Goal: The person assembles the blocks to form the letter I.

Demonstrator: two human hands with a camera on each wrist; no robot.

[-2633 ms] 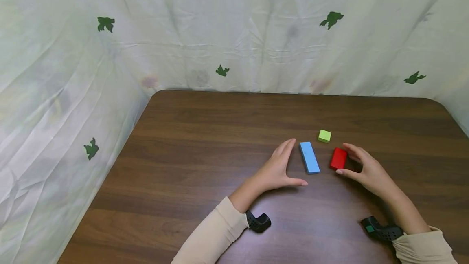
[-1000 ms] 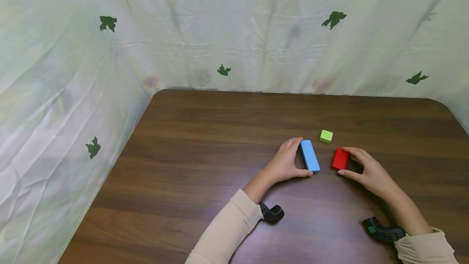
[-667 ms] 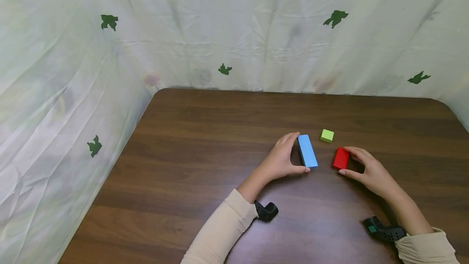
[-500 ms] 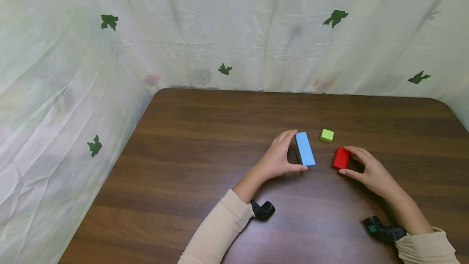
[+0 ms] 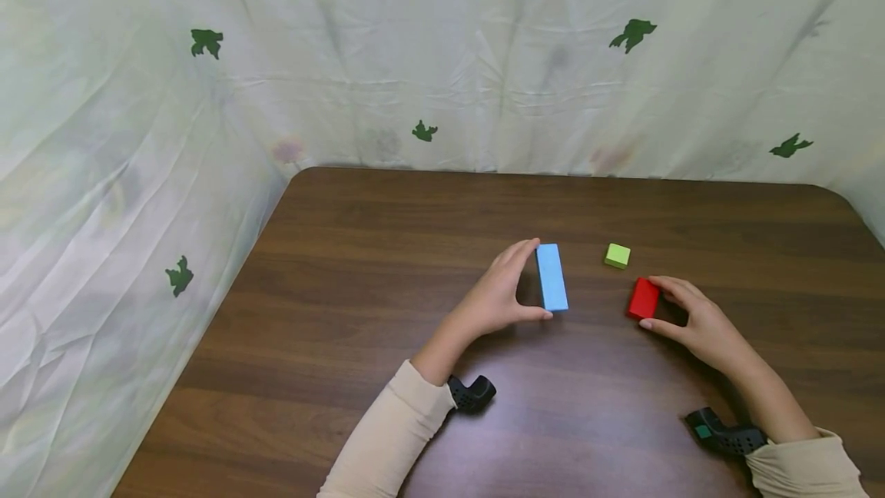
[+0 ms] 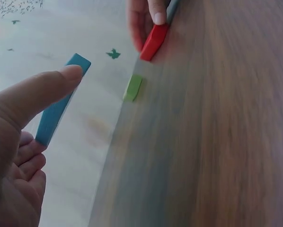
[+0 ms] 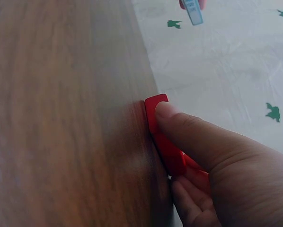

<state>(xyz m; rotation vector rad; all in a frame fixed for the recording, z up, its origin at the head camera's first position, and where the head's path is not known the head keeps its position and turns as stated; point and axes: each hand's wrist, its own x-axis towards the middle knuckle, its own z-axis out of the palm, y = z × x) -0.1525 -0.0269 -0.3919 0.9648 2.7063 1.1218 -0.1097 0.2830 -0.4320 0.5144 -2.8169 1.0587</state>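
Between thumb and fingertips, my left hand (image 5: 494,294) pinches a long blue block (image 5: 551,277) by its two ends. The left wrist view shows this blue block (image 6: 61,106) raised off the table, thumb on one end and fingers at the other. To the right, my right hand (image 5: 701,329) pinches a shorter red block (image 5: 643,298). In the right wrist view the red block (image 7: 163,135) lies on the tabletop, the thumb on its near end. A small lime green block (image 5: 617,256) sits on the table behind and between the two, touched by neither hand.
The dark brown wooden table (image 5: 387,252) has rounded far corners. Behind it and at the left hangs a pale curtain (image 5: 346,60) with green bird-shaped patches. Black devices are strapped to both wrists, such as the left wrist device (image 5: 472,394).
My left hand reached the blue block, took hold of its ends, lifted it and moved it left. The right hand stays at the red block; the green block has not moved.
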